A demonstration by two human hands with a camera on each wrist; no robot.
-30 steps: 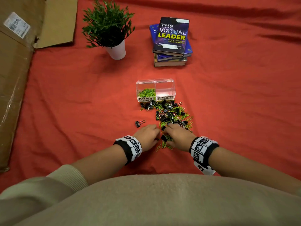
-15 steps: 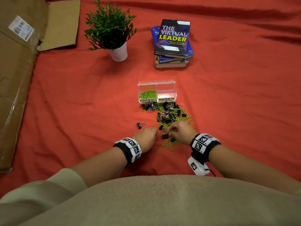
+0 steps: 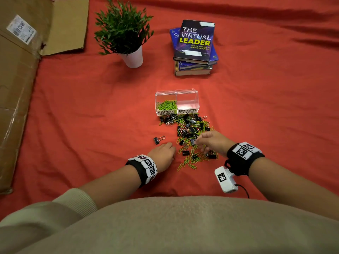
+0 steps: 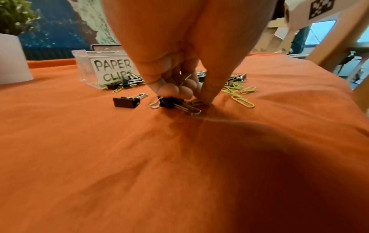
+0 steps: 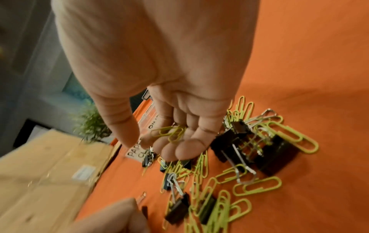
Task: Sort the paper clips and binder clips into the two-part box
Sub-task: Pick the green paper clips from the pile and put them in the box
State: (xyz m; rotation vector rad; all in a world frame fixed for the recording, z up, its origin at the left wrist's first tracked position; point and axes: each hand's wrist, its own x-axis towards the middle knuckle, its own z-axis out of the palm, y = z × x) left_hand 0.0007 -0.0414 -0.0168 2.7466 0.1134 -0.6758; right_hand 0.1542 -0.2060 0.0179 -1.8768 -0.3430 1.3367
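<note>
Right hand is up off the cloth with a few green paper clips cupped in its curled fingers; the mixed pile of paper clips and black binder clips sits right under and ahead of it; the box is just past the pile, green clips in its left half. Left hand is down on the cloth beside the pile, fingers bunched over a binder clip; can't tell if it's actually gripping it; another binder clip lies just ahead of that hand.
</note>
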